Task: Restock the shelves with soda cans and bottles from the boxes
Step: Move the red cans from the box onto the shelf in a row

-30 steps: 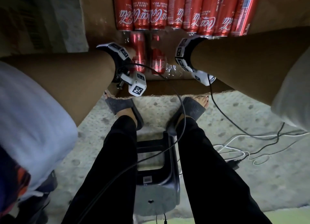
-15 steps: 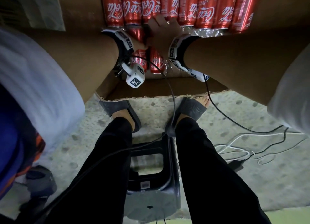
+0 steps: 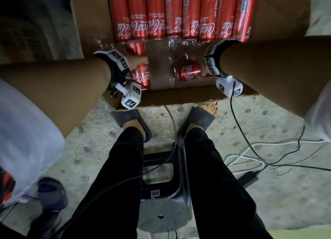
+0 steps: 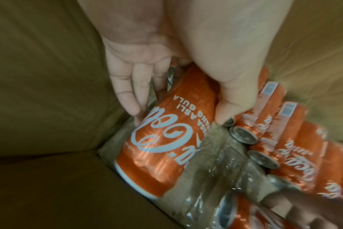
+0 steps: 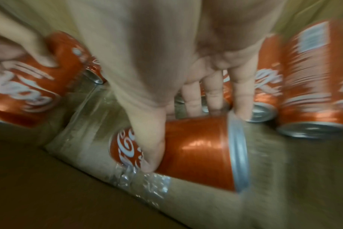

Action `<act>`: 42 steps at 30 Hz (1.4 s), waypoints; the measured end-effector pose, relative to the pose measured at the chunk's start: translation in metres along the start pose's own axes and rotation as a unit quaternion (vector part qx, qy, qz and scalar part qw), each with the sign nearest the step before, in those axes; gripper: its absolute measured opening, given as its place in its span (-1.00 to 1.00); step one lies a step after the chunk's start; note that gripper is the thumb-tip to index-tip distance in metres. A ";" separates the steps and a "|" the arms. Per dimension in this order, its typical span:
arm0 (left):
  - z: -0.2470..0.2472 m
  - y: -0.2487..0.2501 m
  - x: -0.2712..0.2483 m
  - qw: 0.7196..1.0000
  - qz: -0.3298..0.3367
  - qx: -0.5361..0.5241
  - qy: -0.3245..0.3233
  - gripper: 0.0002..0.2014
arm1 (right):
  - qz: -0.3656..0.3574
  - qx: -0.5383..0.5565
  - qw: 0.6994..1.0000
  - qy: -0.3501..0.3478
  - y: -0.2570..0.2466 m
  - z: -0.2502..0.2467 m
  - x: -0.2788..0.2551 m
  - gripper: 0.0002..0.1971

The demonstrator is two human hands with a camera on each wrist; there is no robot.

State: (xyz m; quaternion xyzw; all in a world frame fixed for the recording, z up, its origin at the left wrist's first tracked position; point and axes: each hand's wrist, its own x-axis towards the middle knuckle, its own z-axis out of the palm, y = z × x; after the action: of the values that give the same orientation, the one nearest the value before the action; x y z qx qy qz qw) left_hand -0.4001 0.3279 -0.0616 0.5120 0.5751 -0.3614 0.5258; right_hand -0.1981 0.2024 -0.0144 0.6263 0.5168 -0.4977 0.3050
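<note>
An open cardboard box (image 3: 179, 97) on the floor holds a row of red soda cans (image 3: 179, 16) lying in torn clear plastic wrap (image 3: 172, 47). My left hand (image 4: 176, 99) grips one red can (image 4: 166, 139) near the box's left wall, fingers on one side and thumb on the other; the same can (image 3: 142, 75) shows in the head view. My right hand (image 5: 188, 131) grips another red can (image 5: 196, 153) lying sideways, thumb over its front and fingers behind; this can (image 3: 189, 72) sits at the box's near right. Both hands are mostly hidden behind the wrist straps in the head view.
A dark plastic stool (image 3: 161, 194) stands between my legs. Black and white cables (image 3: 259, 160) trail over the concrete floor at the right. Another box or sack (image 3: 35, 23) lies left of the cardboard box. My sandalled feet (image 3: 200, 117) touch the box's near wall.
Both hands have pulled apart and toward the near wall, each bringing a can out from the middle: the left to the left, the right to the right.
</note>
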 end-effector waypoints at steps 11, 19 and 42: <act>-0.027 -0.012 -0.101 0.995 0.038 -0.080 0.035 -0.06 | 0.038 0.171 0.981 0.085 0.035 0.013 -0.089 0.04; -0.010 -0.013 -0.227 0.992 0.020 -0.126 0.002 -0.95 | 0.069 0.394 0.905 0.145 -0.001 0.029 -0.186 -0.02; -0.070 0.019 -0.629 0.936 0.199 -0.290 -0.032 -0.16 | -0.022 0.513 0.798 0.315 -0.070 -0.086 -0.578 -0.16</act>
State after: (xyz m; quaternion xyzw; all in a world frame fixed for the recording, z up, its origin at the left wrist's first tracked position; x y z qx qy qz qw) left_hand -0.4469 0.2678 0.5667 0.4298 0.5241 -0.0826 0.7306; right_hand -0.2209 0.1001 0.5650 0.8016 0.2674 -0.4716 -0.2520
